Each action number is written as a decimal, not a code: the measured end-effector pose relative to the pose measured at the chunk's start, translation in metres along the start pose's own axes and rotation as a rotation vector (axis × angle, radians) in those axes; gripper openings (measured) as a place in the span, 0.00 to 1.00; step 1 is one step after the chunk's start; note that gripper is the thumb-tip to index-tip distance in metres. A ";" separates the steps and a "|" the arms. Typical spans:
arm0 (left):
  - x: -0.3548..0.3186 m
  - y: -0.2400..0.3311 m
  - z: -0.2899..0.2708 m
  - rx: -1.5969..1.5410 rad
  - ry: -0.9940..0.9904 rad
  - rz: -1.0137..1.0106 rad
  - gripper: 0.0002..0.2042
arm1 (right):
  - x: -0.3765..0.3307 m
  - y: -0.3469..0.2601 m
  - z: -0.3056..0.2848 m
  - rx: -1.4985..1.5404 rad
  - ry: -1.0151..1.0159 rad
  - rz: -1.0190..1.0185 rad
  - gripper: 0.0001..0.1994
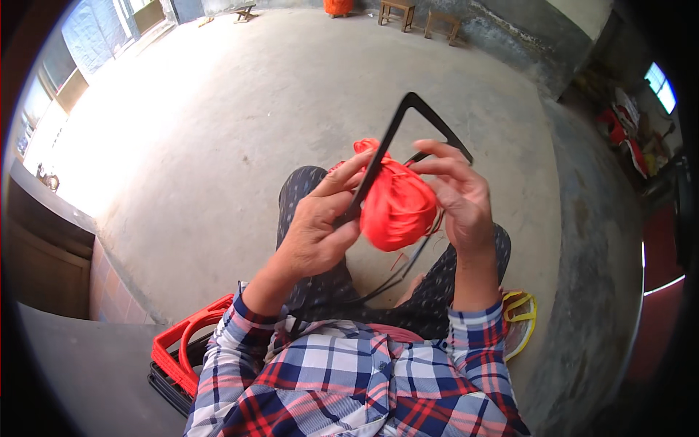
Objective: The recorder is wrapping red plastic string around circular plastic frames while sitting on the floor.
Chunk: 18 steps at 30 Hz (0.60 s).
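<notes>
Frame: black angular frame (pixel 393 138) is standing tilted at the centre of the view, its corner pointing toward 12 o'clock and one bar running down toward 7 o'clock into the left hand.
Left hand: left hand (pixel 320 229) is closing around the lower bar of the frame, thumb and fingers pinching it just at the 9 o'clock edge of the red bundle.
Right hand: right hand (pixel 459 193) is curling its fingers onto the red bundle from the 3 o'clock side, fingertips touching the material near the frame's upper bar; it is gripping loosely rather than lying flat.
Red bundle: red bundle (pixel 397 204), a crumpled ball of thin orange-red material, is sitting between the two hands, pressing against the frame and hanging above the lap.
Cords: thin dark cords (pixel 386 280) are trailing from the bundle toward 6 o'clock, down to the waist.
Clothing: plaid shirt (pixel 349 379) is filling the 6 o'clock edge; dark dotted trousers (pixel 306 189) are showing behind the hands.
Crates: red and black plastic frames (pixel 182 349) are lying stacked on the floor at 8 o'clock.
Yellow item: yellow plastic piece (pixel 520 317) is lying at 4 o'clock beside the right elbow.
Floor: concrete floor (pixel 240 109) is spreading toward 12 o'clock, where small wooden stools (pixel 397 11) are standing by the wall.
</notes>
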<state>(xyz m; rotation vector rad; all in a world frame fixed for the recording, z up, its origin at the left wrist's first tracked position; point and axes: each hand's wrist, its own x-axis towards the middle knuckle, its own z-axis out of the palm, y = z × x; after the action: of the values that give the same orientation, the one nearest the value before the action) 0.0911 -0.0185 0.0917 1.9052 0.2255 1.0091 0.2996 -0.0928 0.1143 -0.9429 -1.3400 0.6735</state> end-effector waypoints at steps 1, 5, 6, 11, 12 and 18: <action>-0.001 0.006 -0.001 -0.039 0.017 -0.062 0.13 | -0.008 0.001 0.000 0.154 0.217 0.057 0.08; -0.005 0.009 0.010 -0.408 0.026 -0.077 0.12 | -0.036 0.048 -0.015 0.695 0.340 0.445 0.13; -0.004 0.006 0.010 -0.413 0.016 -0.082 0.12 | -0.037 0.050 0.002 0.862 0.327 0.597 0.15; -0.001 -0.002 0.006 -0.076 -0.119 -0.006 0.09 | -0.022 0.035 0.026 1.116 0.059 0.471 0.21; -0.001 0.000 0.008 -0.035 -0.115 0.002 0.08 | -0.016 0.034 0.026 1.105 0.100 0.450 0.20; -0.007 0.007 0.005 -0.056 -0.056 -0.103 0.05 | -0.018 0.095 -0.030 0.899 0.780 0.485 0.19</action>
<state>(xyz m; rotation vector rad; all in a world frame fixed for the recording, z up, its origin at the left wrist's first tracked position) 0.0886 -0.0291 0.0920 1.8491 0.2572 0.8840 0.3375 -0.0674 0.0236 -0.6472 -0.0474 1.0083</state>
